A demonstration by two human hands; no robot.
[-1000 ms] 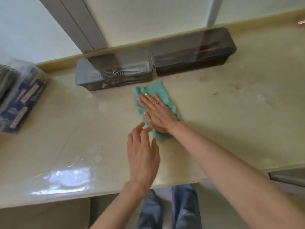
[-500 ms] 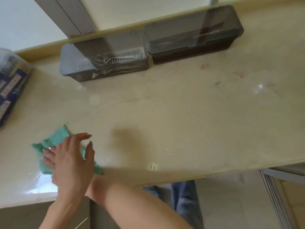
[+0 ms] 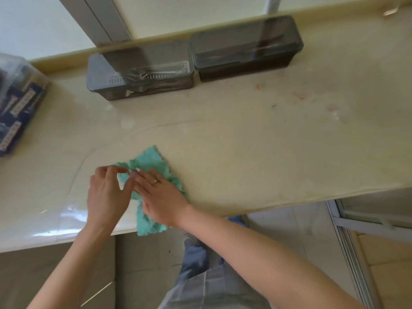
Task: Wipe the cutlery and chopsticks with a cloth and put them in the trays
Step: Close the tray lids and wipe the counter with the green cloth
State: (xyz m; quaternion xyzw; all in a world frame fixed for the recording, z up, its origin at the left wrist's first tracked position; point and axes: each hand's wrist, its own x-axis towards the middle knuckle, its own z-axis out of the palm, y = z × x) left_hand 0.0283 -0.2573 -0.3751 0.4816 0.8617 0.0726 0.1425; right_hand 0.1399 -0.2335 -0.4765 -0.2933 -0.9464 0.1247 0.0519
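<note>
A green cloth [image 3: 151,162] lies crumpled on the cream counter [image 3: 245,141] near its front edge, one corner hanging over the edge. My right hand [image 3: 160,195] rests flat on the cloth, fingers spread, a ring on one finger. My left hand [image 3: 107,192] is beside it on the left, its thumb and fingers pinching the cloth's left edge. Two smoky lidded trays stand at the back by the wall: the left tray [image 3: 140,70] holds metal cutlery, the right tray [image 3: 247,47] holds dark sticks that look like chopsticks. Both lids are down.
A clear plastic box [image 3: 17,101] with blue packets sits at the counter's far left. Small red stains [image 3: 298,95] mark the counter's right part. A wet glossy patch [image 3: 66,215] lies at the front left edge. Below the counter are my legs in jeans.
The cloth and both hands have shifted right along the front edge since half a second ago; a second ago the cloth lay near the trays. My left hand now pinches the cloth.
</note>
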